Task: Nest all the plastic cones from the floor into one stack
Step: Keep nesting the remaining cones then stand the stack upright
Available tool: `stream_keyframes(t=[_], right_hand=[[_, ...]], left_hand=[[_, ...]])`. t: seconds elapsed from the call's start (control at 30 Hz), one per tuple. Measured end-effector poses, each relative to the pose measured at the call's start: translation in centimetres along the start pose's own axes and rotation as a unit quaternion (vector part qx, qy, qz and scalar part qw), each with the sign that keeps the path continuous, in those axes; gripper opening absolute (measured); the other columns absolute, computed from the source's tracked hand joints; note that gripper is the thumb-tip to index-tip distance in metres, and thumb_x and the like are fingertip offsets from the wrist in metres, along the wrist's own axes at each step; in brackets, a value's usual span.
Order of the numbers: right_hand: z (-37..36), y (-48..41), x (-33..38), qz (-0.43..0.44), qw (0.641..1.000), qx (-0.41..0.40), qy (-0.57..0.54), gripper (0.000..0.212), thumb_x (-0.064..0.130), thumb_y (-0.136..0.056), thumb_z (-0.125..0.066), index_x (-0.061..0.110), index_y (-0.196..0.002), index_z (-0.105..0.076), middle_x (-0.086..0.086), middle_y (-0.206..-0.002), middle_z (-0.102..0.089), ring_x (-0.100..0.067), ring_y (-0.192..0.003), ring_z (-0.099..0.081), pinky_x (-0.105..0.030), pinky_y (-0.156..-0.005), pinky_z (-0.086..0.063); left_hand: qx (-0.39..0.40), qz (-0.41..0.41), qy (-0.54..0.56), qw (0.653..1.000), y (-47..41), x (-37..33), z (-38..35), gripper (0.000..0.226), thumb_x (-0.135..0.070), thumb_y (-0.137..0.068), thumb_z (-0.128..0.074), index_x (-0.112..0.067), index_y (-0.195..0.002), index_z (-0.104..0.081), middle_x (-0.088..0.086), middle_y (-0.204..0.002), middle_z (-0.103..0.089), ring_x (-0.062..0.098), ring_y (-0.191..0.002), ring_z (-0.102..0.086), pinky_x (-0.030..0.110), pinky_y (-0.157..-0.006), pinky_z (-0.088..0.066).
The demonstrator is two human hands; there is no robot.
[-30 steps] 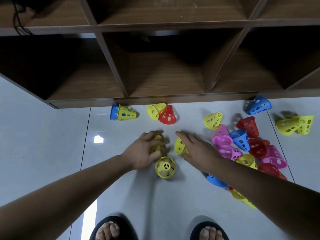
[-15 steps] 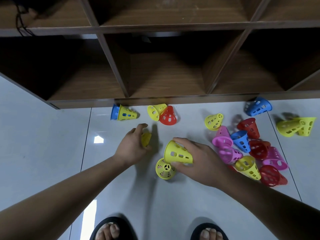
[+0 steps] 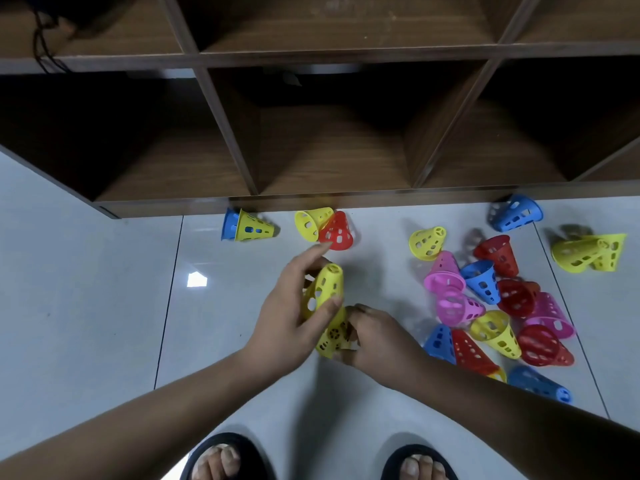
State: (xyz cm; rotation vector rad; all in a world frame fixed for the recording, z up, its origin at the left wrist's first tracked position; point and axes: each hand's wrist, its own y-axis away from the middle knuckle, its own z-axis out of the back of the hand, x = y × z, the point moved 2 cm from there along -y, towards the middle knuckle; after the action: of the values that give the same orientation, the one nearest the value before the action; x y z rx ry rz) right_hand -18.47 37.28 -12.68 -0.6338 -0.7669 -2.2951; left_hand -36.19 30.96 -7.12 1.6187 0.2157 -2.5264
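Observation:
My left hand (image 3: 289, 313) grips a yellow perforated cone (image 3: 325, 287), tip pointing away from me, above the white floor. Just below it my right hand (image 3: 375, 336) holds a second yellow cone (image 3: 334, 337), partly hidden by both hands; the two cones touch or overlap. A heap of several pink, red, blue and yellow cones (image 3: 491, 306) lies on the floor to the right. Near the shelf lie a yellow cone nested in a blue one (image 3: 247, 229), and a yellow cone (image 3: 310, 221) against a red cone (image 3: 337, 233).
A dark wooden cubby shelf (image 3: 329, 199) borders the floor ahead. A blue cone (image 3: 516, 213) and a nested pair of yellow cones (image 3: 588, 252) lie far right. My two feet in black sandals (image 3: 225, 459) stand at the bottom edge. White floor tiles (image 3: 86, 289) stretch left.
Both hands lifted their yellow cones and came together at the centre. The right hand moved its cone down to the yellow cone that stood on the floor; that cone is no longer seen apart.

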Motion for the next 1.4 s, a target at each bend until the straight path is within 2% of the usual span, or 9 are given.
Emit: stream_keyframes(t=[0.13,0.37,0.5,0.63,0.87,1.07,1.17,1.3,1.4], right_hand=[[-1.0,-0.1,-1.4,-0.027,0.998,0.007,-0.049,0.041,0.059,-0.079,-0.077,0.035,-0.106,-0.061,0.014,-0.097,-0.064,-0.010,-0.085,-0.066,-0.031,-0.075,-0.054],[1.8,-1.5,-4.0,-0.015,0.999,0.027,-0.025,0.067,0.022,-0.074,-0.090,0.027,-0.134,-0.060,0.010,-0.110,-0.061,-0.005,-0.093,-0.061,-0.033,-0.084,-0.057],[3.8,-3.4,-4.5,0.020,0.999,0.010,0.049,0.053,0.025,-0.083,-0.080,0.025,-0.133,-0.060,0.007,-0.120,-0.057,-0.012,-0.111,-0.058,-0.037,-0.097,-0.051],[6.4,-6.1,-3.9,0.048,0.991,-0.034,0.122,0.049,0.025,-0.090,-0.070,0.021,-0.137,-0.058,-0.001,-0.135,-0.054,-0.023,-0.125,-0.054,-0.037,-0.099,-0.047],[7.6,-9.6,-2.1,0.106,0.963,-0.053,0.244,0.068,0.023,-0.086,-0.069,0.023,-0.150,-0.046,-0.006,-0.156,-0.039,-0.033,-0.133,-0.047,-0.048,-0.106,-0.050],[7.6,-12.0,-1.1,0.064,0.965,-0.016,0.253,0.083,0.027,-0.091,-0.068,0.034,-0.163,-0.027,0.000,-0.170,-0.020,-0.033,-0.146,-0.036,-0.048,-0.113,-0.045],[7.2,-12.5,-1.1,0.034,0.984,0.001,0.173,0.075,0.032,-0.092,-0.068,0.038,-0.157,-0.030,0.005,-0.164,-0.025,-0.033,-0.137,-0.044,-0.048,-0.107,-0.050],[6.4,-12.4,-0.8,0.043,0.992,-0.035,0.110,0.031,0.039,-0.095,-0.065,0.032,-0.117,-0.044,0.003,-0.129,-0.043,-0.033,-0.107,-0.055,-0.048,-0.087,-0.055],[5.7,-12.0,-0.9,0.013,0.993,-0.051,0.107,0.031,0.047,-0.099,-0.062,0.023,-0.099,-0.041,0.001,-0.113,-0.044,-0.031,-0.094,-0.053,-0.043,-0.076,-0.049]], left_hand=[[0.066,-0.092,-0.076,0.991,1.2,0.5,-0.9,0.062,-0.022,-0.102,-0.073,-0.029,-0.156,-0.043,-0.014,-0.145,-0.054,0.014,-0.132,-0.057,0.039,-0.105,-0.052],[0.173,-0.144,-0.164,0.961,2.8,5.0,-2.1,0.042,-0.017,-0.100,-0.068,-0.025,-0.140,-0.058,-0.010,-0.137,-0.059,0.017,-0.121,-0.059,0.034,-0.099,-0.052],[0.210,-0.102,-0.156,0.960,1.6,5.4,-1.0,0.058,-0.045,-0.096,-0.075,-0.028,-0.147,-0.054,-0.014,-0.143,-0.057,0.008,-0.130,-0.056,0.028,-0.108,-0.047],[0.134,-0.056,-0.163,0.976,-2.2,5.7,2.2,0.055,-0.062,-0.100,-0.063,-0.027,-0.143,-0.058,-0.011,-0.140,-0.060,0.007,-0.130,-0.056,0.023,-0.109,-0.045],[0.013,-0.073,-0.342,0.937,-8.6,10.2,8.5,0.046,-0.026,-0.084,-0.072,-0.021,-0.129,-0.063,0.003,-0.125,-0.061,0.033,-0.114,-0.061,0.045,-0.093,-0.052],[0.060,0.006,-0.476,0.877,-11.0,13.0,11.1,0.079,-0.024,-0.075,-0.082,-0.023,-0.149,-0.052,0.006,-0.136,-0.054,0.036,-0.133,-0.047,0.050,-0.101,-0.045],[0.065,-0.007,-0.494,0.867,-10.9,13.5,11.2,0.082,-0.018,-0.071,-0.083,-0.019,-0.148,-0.055,0.008,-0.134,-0.054,0.040,-0.130,-0.048,0.051,-0.098,-0.048],[0.068,0.007,-0.499,0.864,-10.4,14.3,11.1,0.084,-0.007,-0.068,-0.079,-0.018,-0.148,-0.056,0.012,-0.127,-0.054,0.040,-0.113,-0.051,0.049,-0.089,-0.052],[0.061,0.023,-0.482,0.874,-10.0,15.0,11.4,0.083,0.002,-0.067,-0.073,-0.016,-0.146,-0.059,0.013,-0.129,-0.054,0.040,-0.109,-0.052,0.051,-0.091,-0.054]])
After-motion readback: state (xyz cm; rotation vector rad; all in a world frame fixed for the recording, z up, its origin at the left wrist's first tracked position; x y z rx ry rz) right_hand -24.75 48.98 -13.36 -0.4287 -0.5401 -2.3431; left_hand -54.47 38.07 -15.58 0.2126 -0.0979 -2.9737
